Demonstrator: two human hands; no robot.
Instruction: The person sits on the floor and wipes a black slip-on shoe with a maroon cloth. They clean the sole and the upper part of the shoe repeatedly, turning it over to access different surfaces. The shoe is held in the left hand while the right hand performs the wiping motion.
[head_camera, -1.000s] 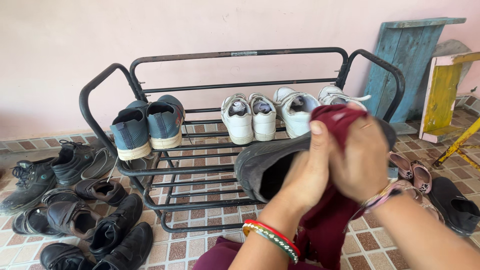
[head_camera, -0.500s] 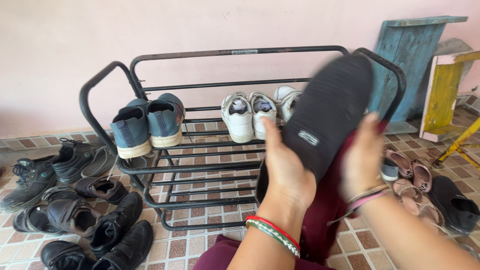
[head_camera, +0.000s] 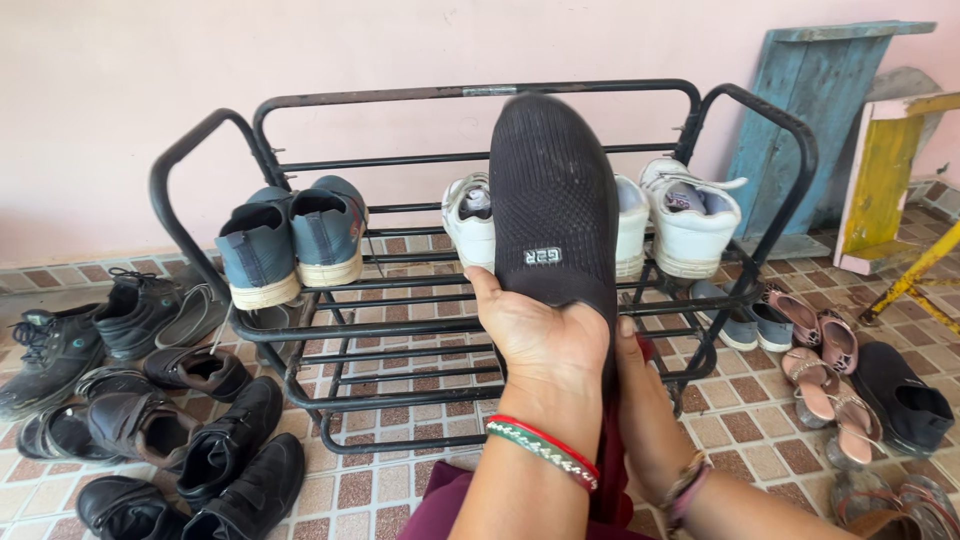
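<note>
Left hand cupped around heel of black knit shoe, held upright before shoe rack; right hand behind, grip unclear.

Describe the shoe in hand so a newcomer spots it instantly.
Find the black metal shoe rack against the pink wall; in front of its middle, the left hand holds up a black knit slip-on shoe, toe upward. Unlike the blue pair and white sneakers on the rack, it is off the shelf, laceless and all black.
</note>
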